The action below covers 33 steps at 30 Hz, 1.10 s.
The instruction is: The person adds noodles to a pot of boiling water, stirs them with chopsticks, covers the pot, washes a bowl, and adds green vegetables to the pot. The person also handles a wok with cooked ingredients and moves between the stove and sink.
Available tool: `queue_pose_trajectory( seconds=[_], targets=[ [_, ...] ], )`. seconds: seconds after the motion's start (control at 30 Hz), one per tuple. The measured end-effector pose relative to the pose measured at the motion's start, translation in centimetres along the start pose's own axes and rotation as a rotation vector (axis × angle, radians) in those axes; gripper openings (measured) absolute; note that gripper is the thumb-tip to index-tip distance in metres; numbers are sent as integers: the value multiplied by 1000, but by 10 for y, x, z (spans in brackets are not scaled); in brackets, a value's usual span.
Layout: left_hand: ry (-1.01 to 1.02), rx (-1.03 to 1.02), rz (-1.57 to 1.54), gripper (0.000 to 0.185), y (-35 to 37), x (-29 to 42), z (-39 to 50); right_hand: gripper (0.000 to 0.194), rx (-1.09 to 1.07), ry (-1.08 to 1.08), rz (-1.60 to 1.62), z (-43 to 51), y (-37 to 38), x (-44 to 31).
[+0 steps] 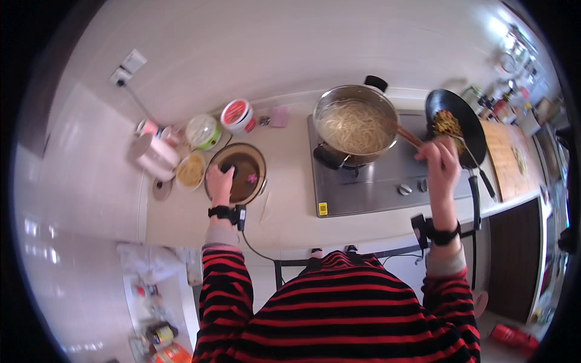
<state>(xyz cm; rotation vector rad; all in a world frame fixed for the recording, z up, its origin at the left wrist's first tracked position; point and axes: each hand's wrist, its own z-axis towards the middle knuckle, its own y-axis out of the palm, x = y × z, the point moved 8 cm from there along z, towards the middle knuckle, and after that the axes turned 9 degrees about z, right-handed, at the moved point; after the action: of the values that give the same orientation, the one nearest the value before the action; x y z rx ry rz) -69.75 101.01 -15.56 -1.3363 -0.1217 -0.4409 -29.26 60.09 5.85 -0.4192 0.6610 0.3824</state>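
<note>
My left hand grips the black knob of a brown-tinted glass lid, which lies at the left of the counter. With my right hand I hold wooden chopsticks, their far ends inside a steel pot. Pale noodles in cloudy liquid fill much of the pot, on the left side of the cooktop. A dark wok with chopped, mixed-colour food and a metal spatula stands to the right of my right hand.
A pink kettle, a bowl of yellowish food and two lidded tubs stand at the left. The cooktop's knobs are at its front. A wooden cutting board lies far right; the wok's handle juts past the counter edge.
</note>
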Motion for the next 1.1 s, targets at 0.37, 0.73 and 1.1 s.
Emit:
queue_pose_trajectory(
  seconds=[0.37, 0.73, 1.1],
  targets=[
    [25, -176, 186, 45, 5, 10, -7, 30, -199, 499, -324, 38, 74, 189],
    [171, -6, 8, 40, -82, 57, -2, 31, -287, 850, 399, 39, 148, 222],
    [522, 10, -147, 36, -131, 245, -10, 19, -635, 565, 263, 52, 65, 130]
  ],
)
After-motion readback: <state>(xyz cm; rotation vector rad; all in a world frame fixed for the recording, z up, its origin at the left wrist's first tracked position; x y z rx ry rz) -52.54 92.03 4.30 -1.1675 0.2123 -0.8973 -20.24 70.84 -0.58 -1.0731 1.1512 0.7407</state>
